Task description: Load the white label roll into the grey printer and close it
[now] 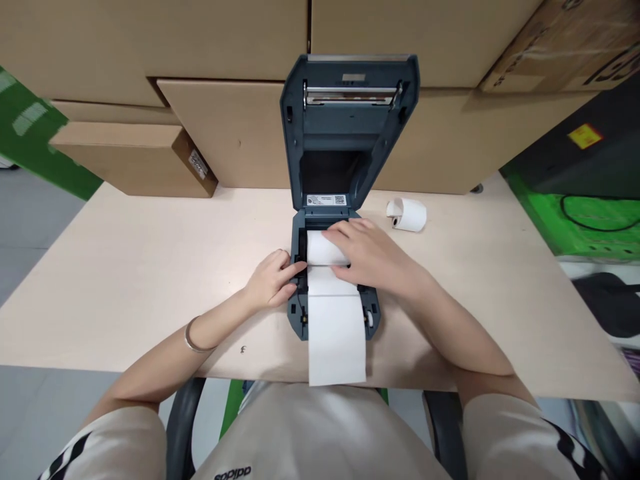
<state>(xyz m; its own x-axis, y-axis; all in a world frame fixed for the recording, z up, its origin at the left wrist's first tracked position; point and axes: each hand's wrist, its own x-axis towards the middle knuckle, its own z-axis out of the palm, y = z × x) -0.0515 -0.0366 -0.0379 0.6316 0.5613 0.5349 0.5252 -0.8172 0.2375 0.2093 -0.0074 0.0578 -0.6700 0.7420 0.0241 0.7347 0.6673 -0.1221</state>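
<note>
A dark grey label printer (351,137) stands on the table with its lid raised. Inside its bay lies a roll of white labels (320,248), and a strip of blank labels (337,340) runs forward over the printer's front and past the table edge. My right hand (373,253) grips the roll from the right, fingers on top and thumb at its near side. At the bay's left wall is my left hand (275,279), its index finger stretched to the roll's left end, the thumb apart near the printer's side and the other fingers curled.
A small white paper roll (407,215) lies on the table (150,267), right of the printer. Cardboard boxes (225,133) line the back, with a flat box (135,160) at the left. A black case (580,147) stands at the right on a green surface.
</note>
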